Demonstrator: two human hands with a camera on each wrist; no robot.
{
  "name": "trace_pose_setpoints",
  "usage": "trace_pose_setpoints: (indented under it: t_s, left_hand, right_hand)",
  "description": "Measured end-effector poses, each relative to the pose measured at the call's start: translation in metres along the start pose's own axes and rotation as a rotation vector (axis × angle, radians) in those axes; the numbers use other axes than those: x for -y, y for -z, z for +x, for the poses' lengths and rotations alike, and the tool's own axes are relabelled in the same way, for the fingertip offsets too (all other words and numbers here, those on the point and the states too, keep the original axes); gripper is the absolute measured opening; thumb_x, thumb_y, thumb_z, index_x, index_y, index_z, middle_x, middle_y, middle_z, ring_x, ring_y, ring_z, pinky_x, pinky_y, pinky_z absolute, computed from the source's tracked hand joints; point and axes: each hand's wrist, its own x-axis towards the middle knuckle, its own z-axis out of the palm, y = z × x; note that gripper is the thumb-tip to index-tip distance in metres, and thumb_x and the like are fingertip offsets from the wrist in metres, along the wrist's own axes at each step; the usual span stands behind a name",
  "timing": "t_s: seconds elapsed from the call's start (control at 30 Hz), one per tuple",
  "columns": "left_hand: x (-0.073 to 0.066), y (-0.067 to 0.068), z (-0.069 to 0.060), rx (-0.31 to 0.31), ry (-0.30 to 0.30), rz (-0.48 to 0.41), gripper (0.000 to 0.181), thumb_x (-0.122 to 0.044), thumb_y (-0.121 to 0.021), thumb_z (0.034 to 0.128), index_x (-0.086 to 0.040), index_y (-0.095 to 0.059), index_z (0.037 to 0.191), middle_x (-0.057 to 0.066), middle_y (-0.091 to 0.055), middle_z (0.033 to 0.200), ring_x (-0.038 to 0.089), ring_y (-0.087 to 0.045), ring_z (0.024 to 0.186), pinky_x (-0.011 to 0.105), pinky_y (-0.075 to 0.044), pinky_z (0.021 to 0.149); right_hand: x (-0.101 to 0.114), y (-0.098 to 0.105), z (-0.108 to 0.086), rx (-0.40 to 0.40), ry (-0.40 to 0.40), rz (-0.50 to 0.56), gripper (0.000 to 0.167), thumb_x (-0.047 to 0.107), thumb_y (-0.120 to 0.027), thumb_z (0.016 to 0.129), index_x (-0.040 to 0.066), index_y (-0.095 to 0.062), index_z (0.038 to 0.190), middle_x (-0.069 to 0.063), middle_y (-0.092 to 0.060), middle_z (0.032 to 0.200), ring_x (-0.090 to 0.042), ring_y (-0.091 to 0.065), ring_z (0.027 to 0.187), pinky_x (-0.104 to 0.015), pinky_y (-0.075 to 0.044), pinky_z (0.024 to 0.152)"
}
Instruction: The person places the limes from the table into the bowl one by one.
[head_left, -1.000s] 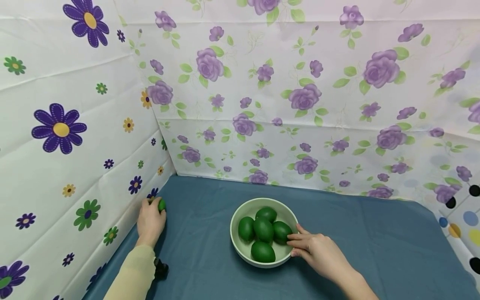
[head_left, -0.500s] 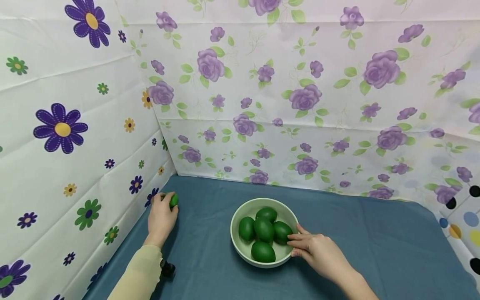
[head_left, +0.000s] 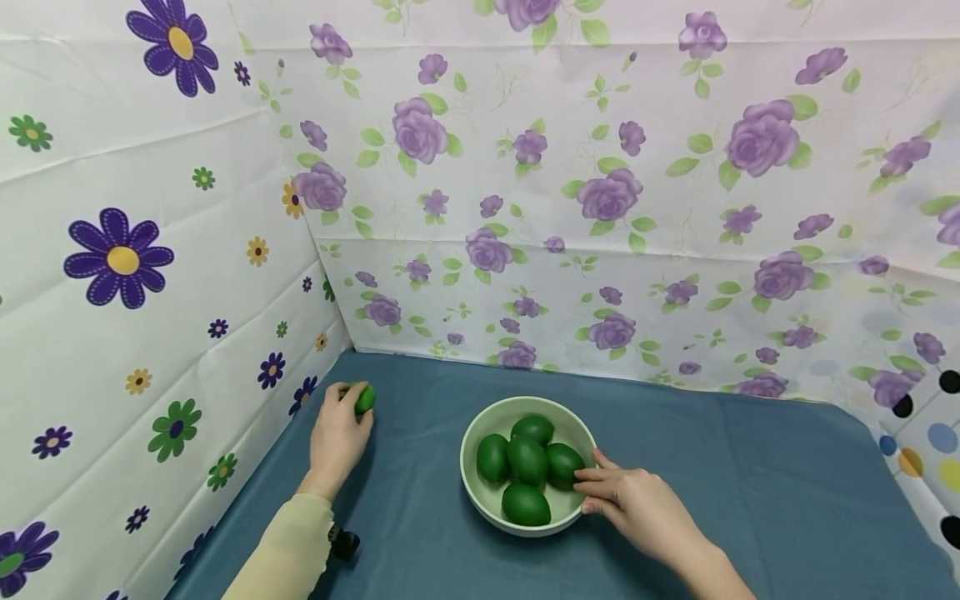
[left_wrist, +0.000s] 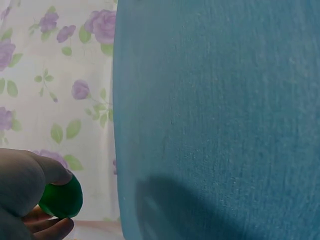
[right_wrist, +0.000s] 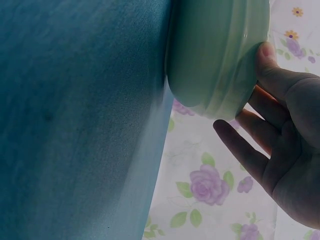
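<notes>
My left hand (head_left: 339,433) pinches a smooth green egg-shaped thing (head_left: 365,400) above the left part of the cloth. In the left wrist view, this green thing (left_wrist: 64,199) sits between thumb and fingers. A pale green bowl (head_left: 480,510) stands upright at the middle, with several darker-looking green egg-shaped pieces (head_left: 528,459) in it. At the bowl's right side, my right hand (head_left: 637,504) holds the rim, its fingertips reaching over the edge. The right wrist view has the thumb and fingers of the right hand (right_wrist: 295,130) against the bowl's (right_wrist: 215,55) rim, one finger stretched away from it.
A blue cloth (head_left: 420,467) covers the table. White flowered sheets hang as a back wall (head_left: 555,158) and a left wall (head_left: 187,333). A dotted sheet (head_left: 930,450) borders the right side. A black device (head_left: 345,544) is strapped at the left wrist.
My left hand has moved right, away from the left wall, carrying the green egg-shaped thing. The right hand, the bowl and its contents have stayed in place.
</notes>
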Motion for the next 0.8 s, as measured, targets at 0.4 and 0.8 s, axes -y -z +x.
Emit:
trace_pose_setpoints:
  t_s: [0.4,0.8]
  left_hand:
    - [-0.011,-0.004,-0.004,0.052,-0.036,-0.007,0.053,-0.009,-0.081,0.0961,-0.008,-0.066,0.147,0.025,-0.053,0.144,0.044,-0.067,0.111,0.059,-0.06,0.082]
    - [-0.026,-0.004,-0.012,0.041,-0.086,-0.013,0.053,-0.009,-0.084,0.094,-0.008,-0.068,0.145,0.023,-0.054,0.143,0.041,-0.069,0.108,0.056,-0.062,0.079]
  right_hand:
    - [0.001,0.0,0.0,-0.015,0.006,0.001,0.035,0.04,-0.078,0.096,0.019,-0.084,0.123,0.001,-0.074,0.134,-0.034,-0.059,0.138,-0.047,-0.063,0.092]
    - [0.0,0.0,0.0,-0.003,-0.002,0.008,0.035,0.04,-0.077,0.096,0.019,-0.084,0.124,0.001,-0.074,0.135,-0.034,-0.058,0.139,-0.047,-0.063,0.092]
